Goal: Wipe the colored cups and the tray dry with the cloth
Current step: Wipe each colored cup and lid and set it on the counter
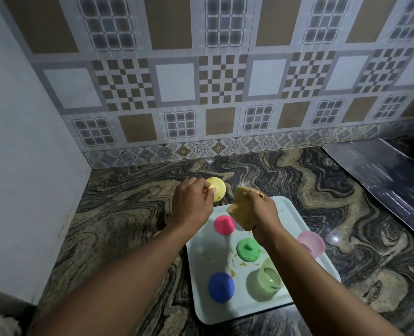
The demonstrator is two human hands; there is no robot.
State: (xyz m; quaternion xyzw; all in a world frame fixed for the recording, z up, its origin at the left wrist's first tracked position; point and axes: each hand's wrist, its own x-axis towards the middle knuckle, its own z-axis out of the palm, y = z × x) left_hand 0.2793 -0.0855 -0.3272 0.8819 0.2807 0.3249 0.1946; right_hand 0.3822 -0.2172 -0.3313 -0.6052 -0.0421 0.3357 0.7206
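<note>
Head camera is looking down on both my forearms reaching out over a swirled brown-and-black stone table (298, 180). My left hand (192, 204) is holding a yellow cup (216, 191) just past the far left corner of the tray, its grip pressed around the cup with the thumb lying across the side facing me; the cup is tilted, its base turned toward the tiled wall (201, 81), and I cannot tell whether it is touching the table. My right hand (264, 212) is gripping a yellowish cloth (241, 209), fingers pinched shut on its upper edge while the rest is hanging down over the far part of the tray, just beside the yellow cup but apart from it.

A pale white tray (201, 258) is lying flat on the table below my wrists. On it, a pink cup (224, 224) is standing upside down near the far edge, a green cup (248, 249) is sitting upside down in the middle, and a blue cup (221, 286) is sitting upside down toward the near left. A pale green cup (270, 277) is lying tilted at the near right, its mouth facing up and right, and a translucent light pink cup (311, 243) is resting at the right edge, partly hidden by my right forearm. Some yellowish smears are showing on the tray around the green cup. A dark ribbed sheet (382, 175) is lying on the table at the far right.
</note>
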